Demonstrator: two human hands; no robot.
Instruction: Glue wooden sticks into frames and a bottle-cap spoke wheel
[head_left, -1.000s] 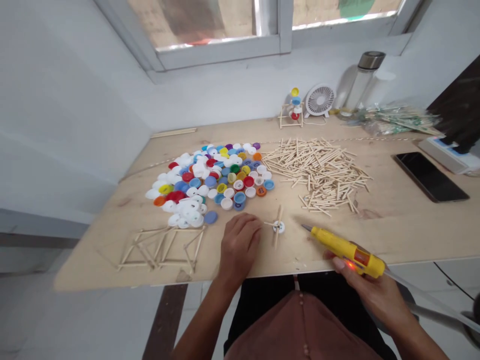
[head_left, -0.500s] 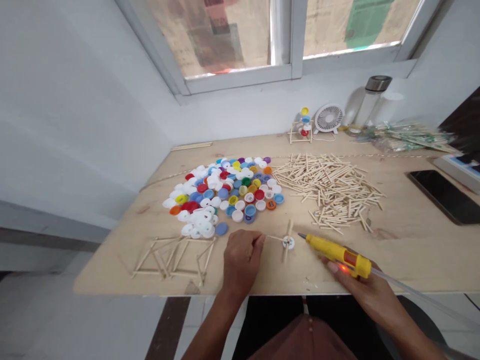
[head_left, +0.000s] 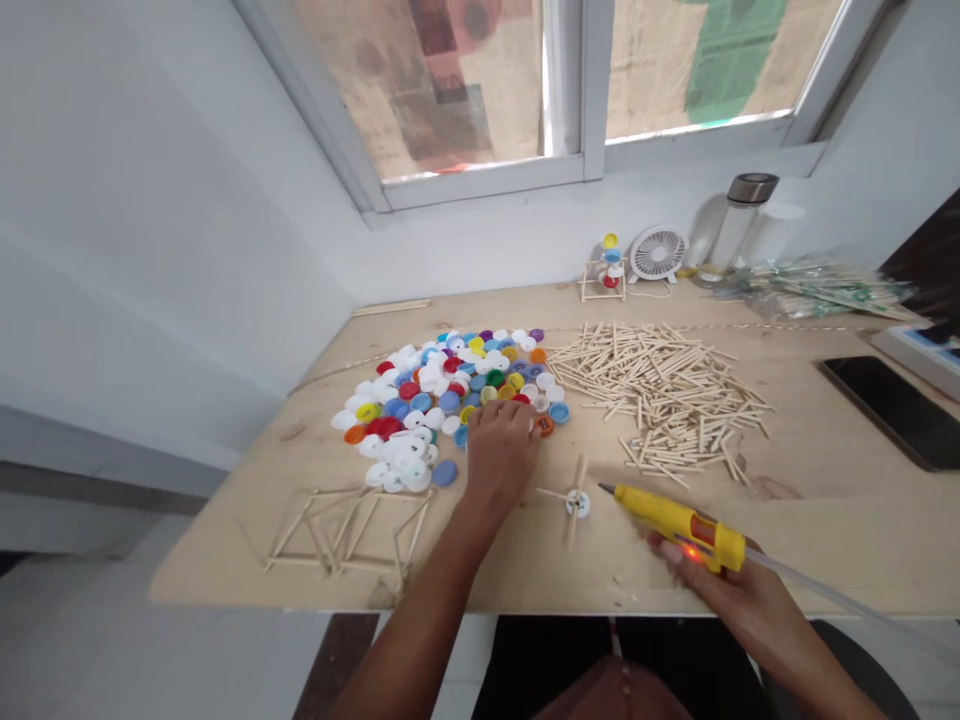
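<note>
My left hand (head_left: 501, 452) is over the near right part of a pile of bottle caps (head_left: 420, 380), back upward and fingers reaching down among the caps. Its fingertips are mostly hidden; nothing shows held in it. My right hand (head_left: 731, 590) grips a yellow hot glue gun (head_left: 675, 522) whose red light glows, with a clear glue stick trailing from its rear. The gun's nozzle points left, close to a white bottle cap (head_left: 577, 503) with several wooden sticks fixed to it like spokes. This small piece lies on the table between my hands.
A heap of short wooden sticks (head_left: 667, 390) lies right of the caps. Stick frames (head_left: 349, 535) rest at front left. Along the back stand a small stick-and-cap model (head_left: 604, 275), a white fan (head_left: 658, 254) and a glass bottle (head_left: 731, 235). A phone (head_left: 892, 410) lies at right.
My left hand has let go of the stick on the spoked cap piece and moved forward onto the bottle caps. My right hand with the glue gun stays nearly in place. The view has tilted slightly.
</note>
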